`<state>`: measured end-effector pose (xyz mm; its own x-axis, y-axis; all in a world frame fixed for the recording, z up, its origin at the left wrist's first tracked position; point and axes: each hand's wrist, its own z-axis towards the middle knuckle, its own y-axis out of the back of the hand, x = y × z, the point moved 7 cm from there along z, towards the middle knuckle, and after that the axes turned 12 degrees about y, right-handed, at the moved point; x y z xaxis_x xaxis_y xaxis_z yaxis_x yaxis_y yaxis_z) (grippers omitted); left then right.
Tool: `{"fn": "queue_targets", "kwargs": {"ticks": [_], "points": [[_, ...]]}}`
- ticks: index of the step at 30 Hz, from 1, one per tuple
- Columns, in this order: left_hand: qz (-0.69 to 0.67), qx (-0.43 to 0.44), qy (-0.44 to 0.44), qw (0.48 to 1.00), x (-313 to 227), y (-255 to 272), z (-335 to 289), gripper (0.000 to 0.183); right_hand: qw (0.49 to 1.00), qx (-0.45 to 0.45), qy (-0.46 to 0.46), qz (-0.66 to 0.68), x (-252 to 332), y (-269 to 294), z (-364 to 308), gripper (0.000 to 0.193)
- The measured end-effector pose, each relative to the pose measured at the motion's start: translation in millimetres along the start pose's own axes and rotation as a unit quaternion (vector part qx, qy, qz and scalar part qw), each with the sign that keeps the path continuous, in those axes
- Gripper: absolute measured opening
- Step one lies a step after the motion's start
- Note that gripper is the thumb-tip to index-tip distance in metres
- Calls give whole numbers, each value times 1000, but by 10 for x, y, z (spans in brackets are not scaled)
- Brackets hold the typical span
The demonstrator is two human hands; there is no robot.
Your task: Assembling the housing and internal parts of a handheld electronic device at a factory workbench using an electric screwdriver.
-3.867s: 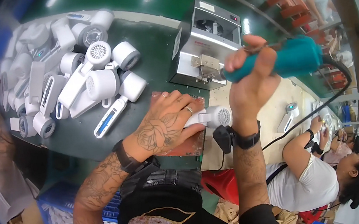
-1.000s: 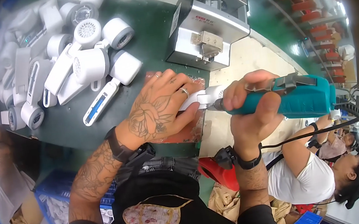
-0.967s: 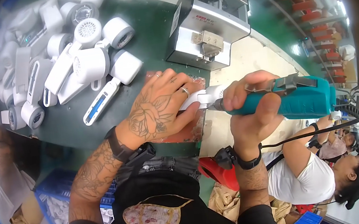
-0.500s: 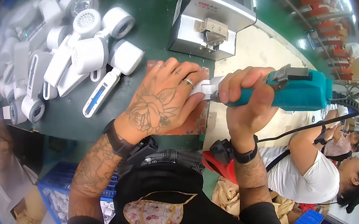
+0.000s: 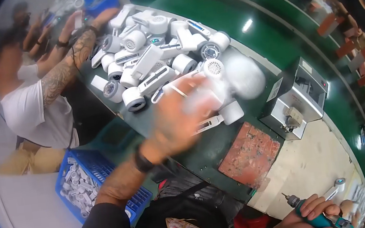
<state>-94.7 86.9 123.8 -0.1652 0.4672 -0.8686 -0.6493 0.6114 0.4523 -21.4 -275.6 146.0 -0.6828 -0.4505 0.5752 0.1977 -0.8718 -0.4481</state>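
Many white fans (image 5: 133, 95) lie heaped on the green table (image 5: 191, 159), to the far left of the red mat (image 5: 248, 153). They look light and stiff, with smooth shells that could slip; the grilles (image 5: 214, 67) are probably fragile, so take one by its flat handle (image 5: 147, 62). Your left hand (image 5: 173, 117) is at the heap's near side (too blurred to tell whether it grips anything). Your right hand (image 5: 315, 208), near right, wraps around a teal screwdriver (image 5: 318, 222).
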Motion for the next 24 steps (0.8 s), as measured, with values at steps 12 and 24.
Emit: {"fn": "queue_targets", "kwargs": {"ticks": [12, 24], "points": [[122, -188, -48, 973, 759, 1021, 1120, 35, 991, 33, -73, -105, -101, 488, -179, 60], [62, 420, -142, 894, -1594, -4362, -554, 51, 981, 20, -154, -117, 395, 1020, -203, 62]]}}
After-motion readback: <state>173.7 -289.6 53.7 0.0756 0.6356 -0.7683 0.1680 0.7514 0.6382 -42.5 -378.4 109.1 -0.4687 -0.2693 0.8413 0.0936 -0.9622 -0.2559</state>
